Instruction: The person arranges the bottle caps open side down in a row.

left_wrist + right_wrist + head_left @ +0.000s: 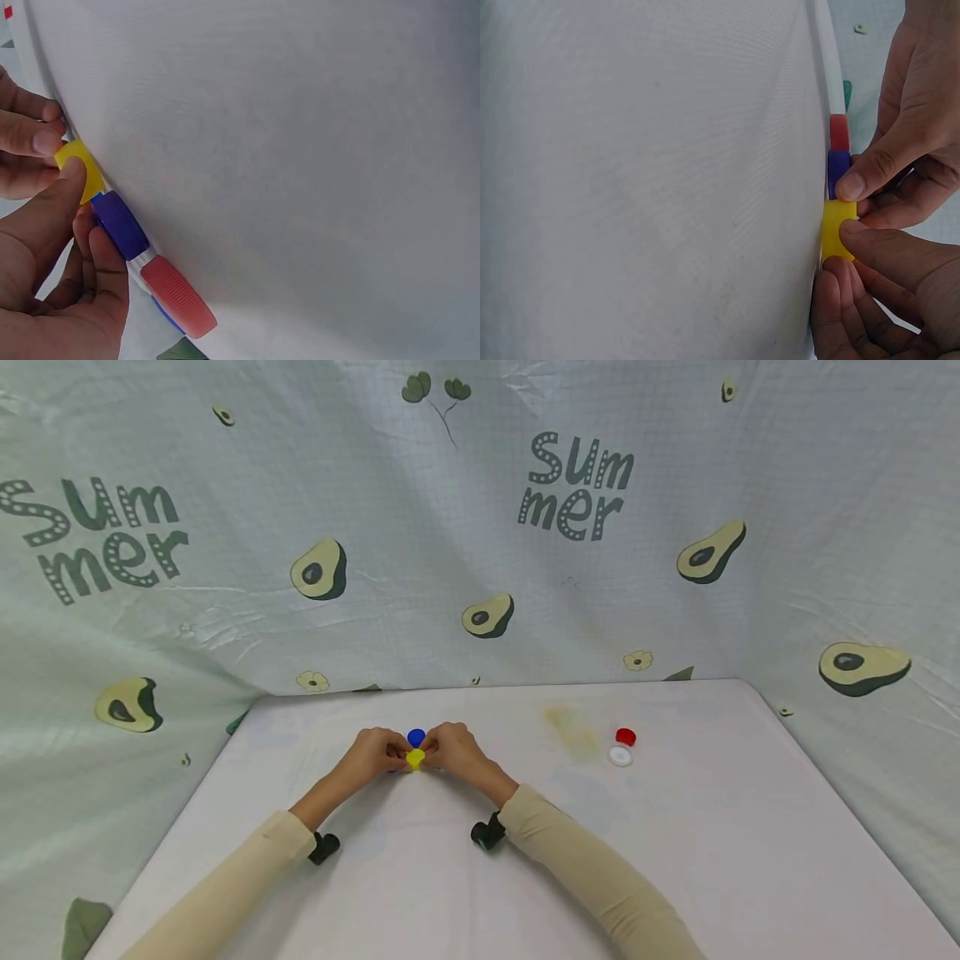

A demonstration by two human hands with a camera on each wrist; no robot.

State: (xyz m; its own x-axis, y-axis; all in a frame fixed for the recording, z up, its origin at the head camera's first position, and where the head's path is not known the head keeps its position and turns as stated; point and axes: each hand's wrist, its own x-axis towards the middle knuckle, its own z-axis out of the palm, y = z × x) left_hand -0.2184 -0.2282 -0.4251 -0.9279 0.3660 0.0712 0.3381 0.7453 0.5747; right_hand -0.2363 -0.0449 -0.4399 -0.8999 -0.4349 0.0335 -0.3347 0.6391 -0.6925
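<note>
A yellow bottle cap (416, 758) is between my two hands at the middle left of the table. My left hand (371, 750) pinches it, its thumb (69, 178) lying across the yellow side in the left wrist view. From the other side my right hand (453, 747) pinches the same cap, the thumb pressed to its side. Just behind stands a blue cap (416, 737). Beside the left fingers, the left wrist view shows a ridged dark blue cap (121, 225) and a ridged red cap (178, 296) in a row. My fingers hide part of this row.
Farther right on the white table (675, 843) lie a red cap (626, 737) and a white cap (620, 756). A black wrist camera (325, 847) sits under the left cuff, another black camera (487, 833) under the right. A printed curtain (420, 510) hangs behind.
</note>
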